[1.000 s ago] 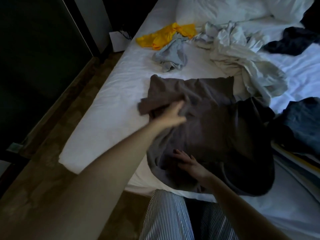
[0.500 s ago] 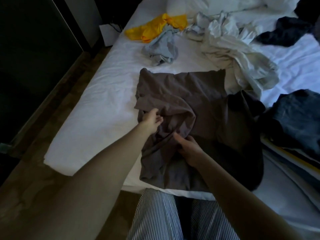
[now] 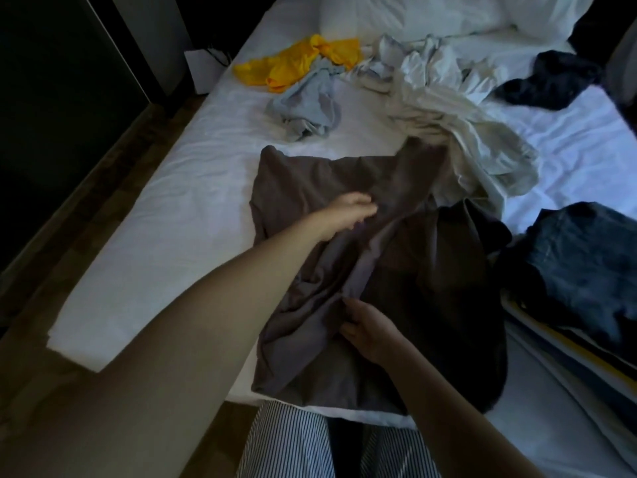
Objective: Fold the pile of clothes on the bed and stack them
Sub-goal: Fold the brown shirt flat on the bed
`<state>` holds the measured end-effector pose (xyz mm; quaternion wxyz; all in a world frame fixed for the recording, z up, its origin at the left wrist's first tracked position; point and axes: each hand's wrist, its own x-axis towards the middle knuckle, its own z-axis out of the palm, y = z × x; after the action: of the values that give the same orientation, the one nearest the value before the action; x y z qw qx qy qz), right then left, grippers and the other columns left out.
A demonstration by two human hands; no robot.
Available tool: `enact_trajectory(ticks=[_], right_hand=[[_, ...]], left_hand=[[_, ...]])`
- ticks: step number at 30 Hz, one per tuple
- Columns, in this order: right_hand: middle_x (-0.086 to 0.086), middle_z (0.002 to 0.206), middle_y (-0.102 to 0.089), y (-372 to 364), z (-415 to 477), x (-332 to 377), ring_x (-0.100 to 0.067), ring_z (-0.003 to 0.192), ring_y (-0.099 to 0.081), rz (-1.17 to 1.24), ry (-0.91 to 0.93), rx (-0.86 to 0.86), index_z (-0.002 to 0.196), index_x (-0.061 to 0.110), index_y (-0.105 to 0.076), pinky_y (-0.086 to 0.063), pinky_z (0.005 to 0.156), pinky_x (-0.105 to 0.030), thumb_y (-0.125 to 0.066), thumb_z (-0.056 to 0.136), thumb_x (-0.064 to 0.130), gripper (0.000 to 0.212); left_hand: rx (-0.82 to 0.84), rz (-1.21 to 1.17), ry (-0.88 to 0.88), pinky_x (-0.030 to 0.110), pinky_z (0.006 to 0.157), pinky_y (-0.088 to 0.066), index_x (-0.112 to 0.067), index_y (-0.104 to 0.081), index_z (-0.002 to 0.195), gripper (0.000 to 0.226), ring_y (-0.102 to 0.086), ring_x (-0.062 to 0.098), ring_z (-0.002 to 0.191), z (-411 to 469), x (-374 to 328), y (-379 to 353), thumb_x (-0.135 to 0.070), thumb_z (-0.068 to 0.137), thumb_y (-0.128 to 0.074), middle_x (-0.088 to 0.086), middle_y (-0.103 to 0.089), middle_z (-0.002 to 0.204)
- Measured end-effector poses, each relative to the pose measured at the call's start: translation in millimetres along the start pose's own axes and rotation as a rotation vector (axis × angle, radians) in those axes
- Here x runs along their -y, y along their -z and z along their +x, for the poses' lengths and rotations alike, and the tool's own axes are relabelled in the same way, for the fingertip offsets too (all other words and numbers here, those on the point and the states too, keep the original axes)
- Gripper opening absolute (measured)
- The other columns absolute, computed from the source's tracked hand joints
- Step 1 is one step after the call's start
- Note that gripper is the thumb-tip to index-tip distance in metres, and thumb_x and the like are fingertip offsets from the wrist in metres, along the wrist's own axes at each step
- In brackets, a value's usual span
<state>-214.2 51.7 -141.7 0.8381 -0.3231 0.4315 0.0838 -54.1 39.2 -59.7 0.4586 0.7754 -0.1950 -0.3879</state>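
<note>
The left hand (image 3: 348,215) lies flat, fingers straight, on the brown shirt (image 3: 310,188). The right hand (image 3: 370,327) pinches its fold; the fingertips hide in dark cloth.

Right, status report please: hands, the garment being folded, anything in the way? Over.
Left hand flat on brown garment. Right hand pinches its near fold. Garment rumpled, unstacked. Black garment lies against its right side.

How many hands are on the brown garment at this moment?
2: the left hand lies on the brown garment at its upper part; the right hand grips a fold nearer the person.
</note>
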Motion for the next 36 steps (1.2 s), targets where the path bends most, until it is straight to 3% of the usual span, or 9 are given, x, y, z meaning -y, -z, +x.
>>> enact_trajectory(ticks=[5, 9, 13, 16, 19, 22, 25, 30, 36], right_hand=[[-0.005, 0.1, -0.062, -9, -8, -2, -0.02, 0.09, -0.059, -0.141, 0.139, -0.175, 0.103, 0.014, -0.057, -0.05, 0.071, -0.032, -0.064, 0.082, 0.047, 0.039], [-0.013, 0.128, -0.052, -28, -9, -5, -0.031, 0.119, -0.052, -0.488, 0.25, -0.414, 0.134, -0.004, -0.033, -0.045, 0.1, -0.038, -0.075, 0.073, 0.043, 0.088], [-0.022, 0.113, -0.06, -24, -11, -7, -0.032, 0.101, -0.06, -0.683, 0.285, -0.507, 0.117, -0.006, -0.052, -0.047, 0.087, -0.037, -0.063, 0.083, 0.02, 0.044], [-0.012, 0.071, -0.055, -21, -22, -11, -0.009, 0.048, -0.056, -0.554, 0.257, -0.321, 0.088, 0.001, -0.06, -0.049, 0.05, -0.022, -0.054, 0.088, 0.005, 0.007], [-0.004, 0.066, -0.06, -25, -30, -17, -0.003, 0.049, -0.06, -0.435, 0.202, -0.068, 0.094, -0.004, -0.053, -0.049, 0.049, -0.014, -0.041, 0.094, -0.005, 0.012], [-0.015, 0.086, -0.068, -40, -36, -26, -0.017, 0.067, -0.066, -0.289, 0.095, -0.049, 0.103, -0.001, -0.052, -0.051, 0.059, -0.023, -0.038, 0.099, 0.008, 0.017], [-0.02, 0.115, -0.06, -47, -34, -36, -0.024, 0.092, -0.063, -0.286, 0.081, -0.066, 0.13, 0.005, -0.044, -0.052, 0.066, -0.027, -0.053, 0.094, 0.024, 0.041], [-0.019, 0.121, -0.058, -46, -39, -40, -0.033, 0.107, -0.059, -0.246, 0.123, -0.069, 0.129, 0.007, -0.042, -0.049, 0.089, -0.038, -0.046, 0.097, 0.01, 0.033], [-0.009, 0.083, -0.059, -28, -49, -28, -0.019, 0.063, -0.057, -0.456, 0.245, -0.203, 0.104, 0.011, -0.052, -0.049, 0.059, -0.027, -0.045, 0.094, 0.002, 0.014]], left_hand=[[-0.255, 0.418, -0.108, 0.026, 0.083, -0.041, -0.004, -0.061, 0.104, 0.018, -0.058, 0.028, 0.105, -38, 87, 3, -0.013, 0.089, -0.059, 0.015, -0.062, 0.109], [-0.261, 0.79, -0.096, 0.032, 0.091, -0.04, -0.013, -0.054, 0.12, 0.04, -0.05, 0.028, 0.115, -81, 133, 26, -0.04, 0.092, -0.054, 0.009, -0.054, 0.124], [-0.105, 0.83, 0.046, 0.032, 0.09, -0.034, -0.021, -0.06, 0.094, 0.03, -0.057, 0.025, 0.106, -98, 126, 49, -0.049, 0.094, -0.047, 0.003, -0.063, 0.099], [-0.165, 0.5, 0.152, 0.036, 0.102, -0.029, -0.019, -0.057, 0.068, 0.035, -0.057, 0.025, 0.102, -105, 115, 67, -0.047, 0.089, -0.051, -0.001, -0.06, 0.081], [-0.332, 0.466, 0.165, 0.036, 0.097, -0.031, -0.019, -0.051, 0.06, 0.038, -0.057, 0.027, 0.097, -115, 119, 80, -0.047, 0.086, -0.052, -0.002, -0.058, 0.075], [-0.461, 0.75, 0.174, 0.036, 0.091, -0.031, -0.021, -0.055, 0.088, 0.024, -0.053, 0.029, 0.11, -132, 140, 85, -0.045, 0.088, -0.053, 0.005, -0.061, 0.102], [-0.48, 0.782, -0.043, 0.04, 0.102, -0.027, -0.021, -0.046, 0.132, 0.068, -0.033, 0.03, 0.131, -154, 164, 71, -0.063, 0.079, -0.045, 0.008, -0.041, 0.139], [-0.05, 1.121, -0.118, 0.054, 0.114, 0.008, -0.041, -0.003, 0.149, 0.117, 0.01, 0.025, 0.147, -175, 188, 20, -0.092, 0.047, 0.021, -0.004, 0.01, 0.16], [0.021, 1.088, -0.01, 0.054, 0.114, 0.011, -0.044, 0.0, 0.148, 0.096, 0.013, 0.026, 0.146, -173, 185, 21, -0.091, 0.065, -0.004, -0.005, 0.012, 0.16]])
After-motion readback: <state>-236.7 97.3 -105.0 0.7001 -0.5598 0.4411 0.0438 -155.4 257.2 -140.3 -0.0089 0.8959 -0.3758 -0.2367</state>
